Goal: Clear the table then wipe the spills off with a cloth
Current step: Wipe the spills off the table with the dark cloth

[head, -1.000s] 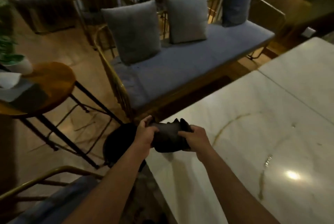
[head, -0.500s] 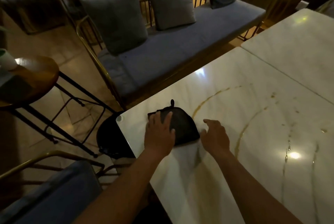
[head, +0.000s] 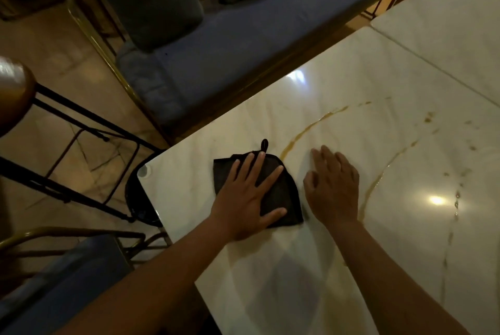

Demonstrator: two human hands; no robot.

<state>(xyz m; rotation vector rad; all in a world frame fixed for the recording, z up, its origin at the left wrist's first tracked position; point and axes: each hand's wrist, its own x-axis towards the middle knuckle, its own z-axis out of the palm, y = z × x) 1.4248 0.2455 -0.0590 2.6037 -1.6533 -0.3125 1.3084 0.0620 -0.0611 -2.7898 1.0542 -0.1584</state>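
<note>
The left hand (head: 244,203) lies flat with its fingers spread on the folded black cloth (head: 278,194), and it presses the cloth down on the white marble table top (head: 351,267). The right hand (head: 334,188) rests just beside the cloth on its right side, palm down, fingers straight and loosely together; it holds nothing. I cannot tell if its palm touches the marble fully.

The cloth sits near the left corner of the table, a little in from both edges. A small black loop (head: 264,144) sticks out from its far side. The rounded table corner (head: 144,171) is to the left of the cloth, with a strip of bare marble between them. The near-left edge runs from this corner down under the left forearm.

A thin brown curved spill line (head: 305,131) begins just beyond the cloth and bends away to the right. A second brown line (head: 378,183) passes close to the right hand, and small brown drops (head: 428,118) lie further to the right. A wide stretch of marble lies open on the right, up to a straight seam (head: 433,67) where another white slab (head: 446,10) joins.

Past the far edge stands a grey-blue cushioned bench with a brass frame (head: 243,45), close to the table. On the left, below the corner, there is a dark round stool seat (head: 135,199) and black metal legs (head: 81,118).
</note>
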